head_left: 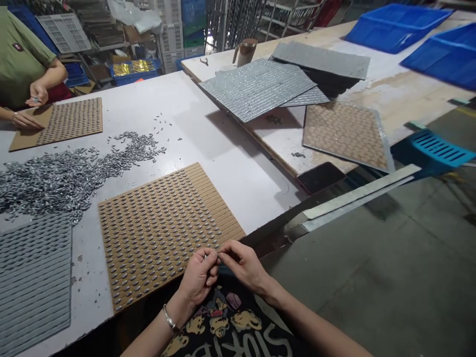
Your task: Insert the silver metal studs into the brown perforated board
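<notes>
Both hands meet at six o'clock: left hand (199,277) and right hand (243,267) pinch something tiny, too small to identify, just off the slotted board (167,228). Loose metal pieces (55,178) lie heaped at nine o'clock, within reach.

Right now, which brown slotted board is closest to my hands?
The large brown board directly in front of your hands; the other brown board lies far left by a co-worker.

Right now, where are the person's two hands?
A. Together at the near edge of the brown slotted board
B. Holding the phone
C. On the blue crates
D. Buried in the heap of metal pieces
A: the left hand and right hand meet fingertip to fingertip just off the near edge of the brown slotted board, away from the heap of metal pieces.
</notes>
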The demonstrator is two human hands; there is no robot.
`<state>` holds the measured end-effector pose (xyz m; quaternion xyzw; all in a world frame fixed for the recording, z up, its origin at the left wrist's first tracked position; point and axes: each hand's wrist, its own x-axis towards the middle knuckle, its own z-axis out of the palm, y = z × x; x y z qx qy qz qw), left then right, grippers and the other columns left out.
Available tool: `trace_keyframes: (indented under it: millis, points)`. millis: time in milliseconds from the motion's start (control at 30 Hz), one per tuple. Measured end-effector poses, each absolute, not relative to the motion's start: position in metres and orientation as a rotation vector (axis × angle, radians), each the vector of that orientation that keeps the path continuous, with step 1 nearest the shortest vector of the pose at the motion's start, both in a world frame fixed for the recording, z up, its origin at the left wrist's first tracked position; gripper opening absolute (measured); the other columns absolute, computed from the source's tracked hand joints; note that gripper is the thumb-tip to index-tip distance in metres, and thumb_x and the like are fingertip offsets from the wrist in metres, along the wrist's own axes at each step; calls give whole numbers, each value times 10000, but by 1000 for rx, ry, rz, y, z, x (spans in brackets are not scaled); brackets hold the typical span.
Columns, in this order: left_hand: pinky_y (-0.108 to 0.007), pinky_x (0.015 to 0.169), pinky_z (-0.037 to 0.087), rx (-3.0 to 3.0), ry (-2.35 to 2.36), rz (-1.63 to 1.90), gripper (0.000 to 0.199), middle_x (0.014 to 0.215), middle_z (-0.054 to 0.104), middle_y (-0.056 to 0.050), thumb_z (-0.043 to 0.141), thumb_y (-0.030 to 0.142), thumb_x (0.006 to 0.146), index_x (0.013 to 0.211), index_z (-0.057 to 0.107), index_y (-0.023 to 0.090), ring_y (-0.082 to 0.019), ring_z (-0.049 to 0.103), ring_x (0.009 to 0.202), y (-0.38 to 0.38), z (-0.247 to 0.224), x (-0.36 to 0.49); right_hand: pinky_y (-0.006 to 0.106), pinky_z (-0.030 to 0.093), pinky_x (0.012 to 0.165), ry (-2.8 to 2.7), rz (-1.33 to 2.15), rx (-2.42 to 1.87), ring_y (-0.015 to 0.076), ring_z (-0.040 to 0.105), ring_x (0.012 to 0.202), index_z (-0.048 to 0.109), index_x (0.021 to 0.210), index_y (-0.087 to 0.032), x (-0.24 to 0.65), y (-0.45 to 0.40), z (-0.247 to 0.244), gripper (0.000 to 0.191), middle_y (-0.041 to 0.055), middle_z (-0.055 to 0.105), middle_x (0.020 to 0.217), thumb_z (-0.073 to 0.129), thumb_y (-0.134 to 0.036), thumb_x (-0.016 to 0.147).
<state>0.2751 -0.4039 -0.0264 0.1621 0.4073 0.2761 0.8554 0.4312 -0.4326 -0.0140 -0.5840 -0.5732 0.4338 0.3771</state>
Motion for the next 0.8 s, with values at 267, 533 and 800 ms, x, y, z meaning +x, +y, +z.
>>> trace_keyframes:
  millis: [267,533,800]
  points:
    - [-139,341,240,320,913,502,295,740,607,-28,660,323,784,966,531,130,-51,430,475,-407,-27,275,247,384,579,-1468,876,-1831,131,495,605,554,744,-189,458,-410,-42,161,-6,557,666,492,-266,870]
    - [-132,323,165,403,897,493,321,721,614,-4,662,414,807,828,439,183,-30,371,425,-404,-30,272,261,406,661,-1686,781,-1833,157,563,720,563,786,-192,451,-399,-52,137,33,624,774,478,-226,888]
    - [-133,323,174,351,851,512,302,709,607,-21,643,417,825,848,522,141,-30,392,426,-401,-32,271,248,403,629,-1646,838,-1857,145,565,674,592,792,-192,451,-400,-49,133,16,625,739,504,-232,883]
